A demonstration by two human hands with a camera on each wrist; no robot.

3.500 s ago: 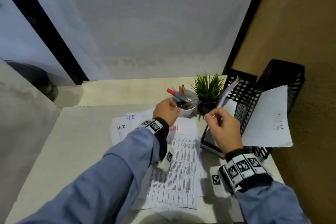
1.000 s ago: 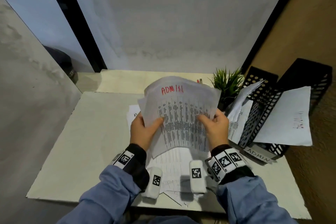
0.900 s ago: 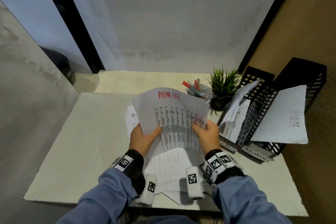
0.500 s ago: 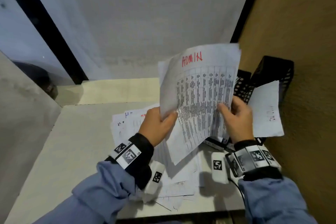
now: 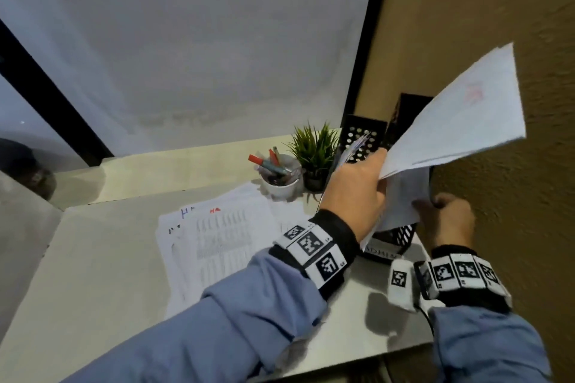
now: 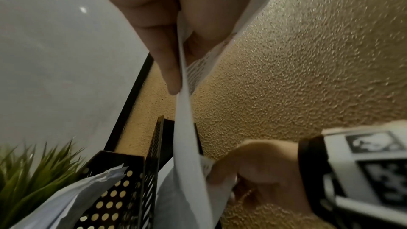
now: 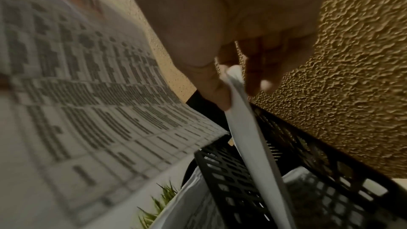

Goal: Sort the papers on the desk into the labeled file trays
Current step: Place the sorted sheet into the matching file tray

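Observation:
My left hand (image 5: 378, 169) pinches a bundle of printed ADMIN sheets (image 5: 460, 121) and holds it raised and tilted over the black file trays (image 5: 401, 232) by the right wall. In the left wrist view its thumb and fingers (image 6: 169, 69) clamp the sheets (image 6: 185, 128) edge-on. My right hand (image 5: 427, 204) is lower, by the wall, pinching the edge of a white sheet (image 7: 246, 121) that stands in the right tray (image 7: 237, 171). The tray's front label (image 5: 381, 253) reads ADMIN. More papers (image 5: 224, 236), some marked H.R, lie flat on the desk.
A white cup of pens (image 5: 278, 177) and a small green plant (image 5: 314, 149) stand just left of the trays. The left tray (image 5: 362, 138) holds several sheets. The textured brown wall (image 5: 497, 40) is close on the right; a grey panel closes the back.
The ADMIN bundle went from both hands in front of me to my left hand alone, swung right over the trays. My right hand let go and took the sheet in the right tray.

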